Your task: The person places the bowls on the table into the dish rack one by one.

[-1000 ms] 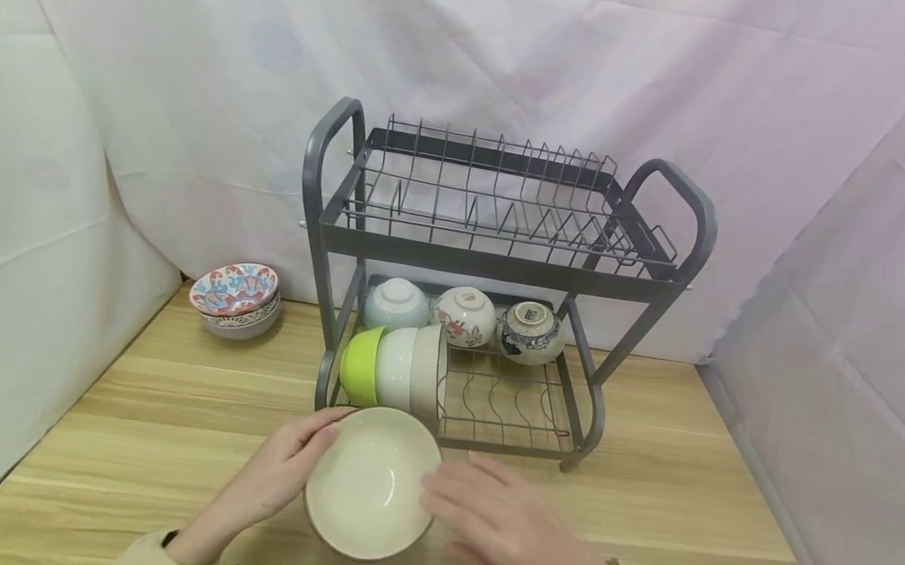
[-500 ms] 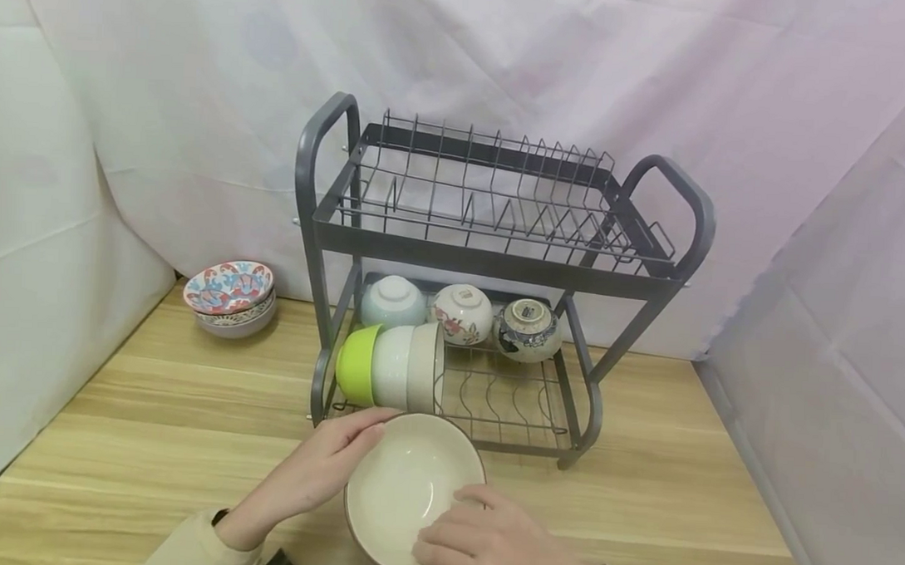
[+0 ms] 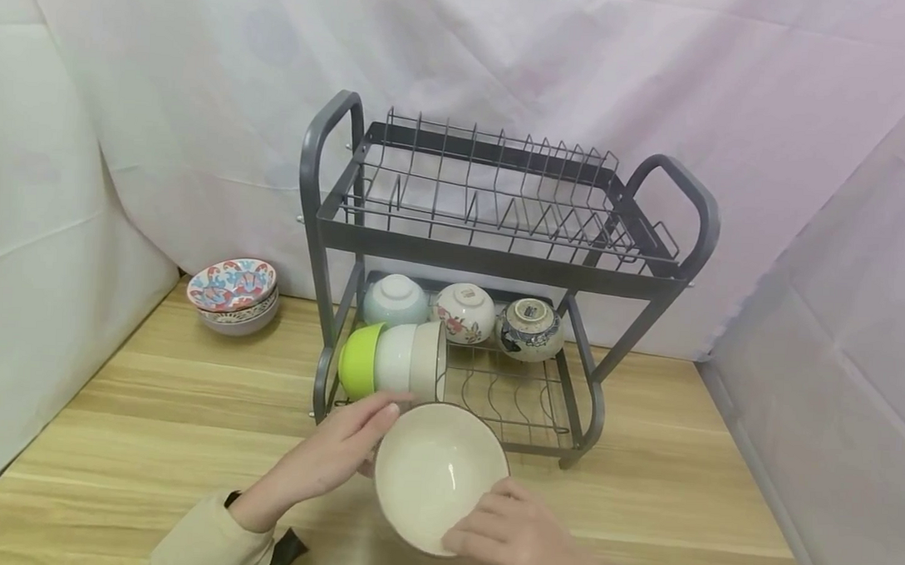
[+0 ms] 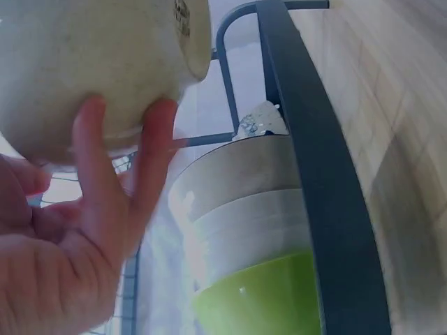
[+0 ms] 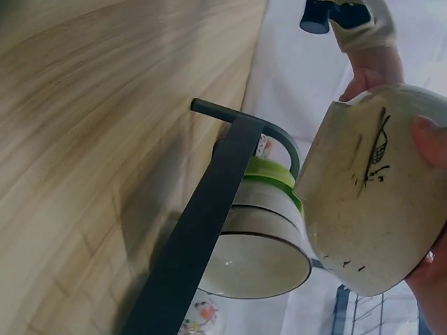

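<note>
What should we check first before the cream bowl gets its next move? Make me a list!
1. Both hands holding it: ok. The left hand and right hand grip opposite sides of the cream bowl.
2. Turned like the front-row bowls: not ok. Its opening faces the head camera; theirs face right.
3. Front row in line: ok. The green bowl, white bowl and beige bowl lie on their sides together.
4. Space next to the beige bowl: ok. Bare wires of the lower shelf show to its right.
5. Cream bowl dry: cannot tell. It shines, but that might be glaze.
</note>
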Motion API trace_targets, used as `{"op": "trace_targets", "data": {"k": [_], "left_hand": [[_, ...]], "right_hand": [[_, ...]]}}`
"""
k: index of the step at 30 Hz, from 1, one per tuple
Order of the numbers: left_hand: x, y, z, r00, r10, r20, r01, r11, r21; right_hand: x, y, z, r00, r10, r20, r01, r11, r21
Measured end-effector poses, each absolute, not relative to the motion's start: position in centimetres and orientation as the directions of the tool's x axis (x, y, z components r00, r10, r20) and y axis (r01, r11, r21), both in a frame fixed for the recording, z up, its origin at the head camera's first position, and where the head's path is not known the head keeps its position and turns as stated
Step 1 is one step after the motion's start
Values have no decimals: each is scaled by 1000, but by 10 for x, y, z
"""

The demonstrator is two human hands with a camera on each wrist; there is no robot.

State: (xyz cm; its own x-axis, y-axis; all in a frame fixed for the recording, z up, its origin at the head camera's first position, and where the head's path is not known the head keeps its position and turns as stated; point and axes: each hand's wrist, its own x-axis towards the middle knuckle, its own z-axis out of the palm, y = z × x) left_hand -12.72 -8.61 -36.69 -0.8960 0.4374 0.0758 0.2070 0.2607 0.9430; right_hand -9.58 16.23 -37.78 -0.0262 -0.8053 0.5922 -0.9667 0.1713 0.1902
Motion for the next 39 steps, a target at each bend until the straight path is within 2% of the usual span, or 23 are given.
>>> {"op": "trace_targets", "data": {"k": [3,6,9,11,16,20,24,30,35,39], "left_hand": [[-129,-91,-363,-934,319,162,259,291,921],[-135,-101,-359,-947,169,272,319,430,844],[-146,-115,-360,-946,54,319,290,578,763],[-155,-123,-364,-948,2,318,244,645,724],[-170,-136,-378,-963,-41,267,159,710,686],[-175,-137,-388,-962,-25,271,170,722,671],[-176,-136,-391,-948,-33,317,190,739,646],[-176,-134,-387,-956,-32,292,173,742,648],[-178,-134,-385,-975,-17,222,137,741,657],[-179,-135,-387,-979,-15,201,124,743,658]], "right_hand": [[-95,167,-376,-127,-742,658,-984,180,14],[-99,173,-376,-217,-652,727,-974,191,-120],[-107,179,-382,-314,-542,779,-949,201,-242],[-112,183,-386,-411,-466,783,-911,182,-370],[-118,184,-387,-709,-256,657,-700,145,-699],[-124,176,-383,-872,-97,480,-489,138,-861],[-136,166,-385,-939,-1,344,-344,-37,-938],[-153,152,-389,-980,80,184,-200,-328,-923],[-165,141,-393,-991,128,33,-86,-439,-894],[-171,134,-400,-991,134,-16,-49,-470,-881]]}}
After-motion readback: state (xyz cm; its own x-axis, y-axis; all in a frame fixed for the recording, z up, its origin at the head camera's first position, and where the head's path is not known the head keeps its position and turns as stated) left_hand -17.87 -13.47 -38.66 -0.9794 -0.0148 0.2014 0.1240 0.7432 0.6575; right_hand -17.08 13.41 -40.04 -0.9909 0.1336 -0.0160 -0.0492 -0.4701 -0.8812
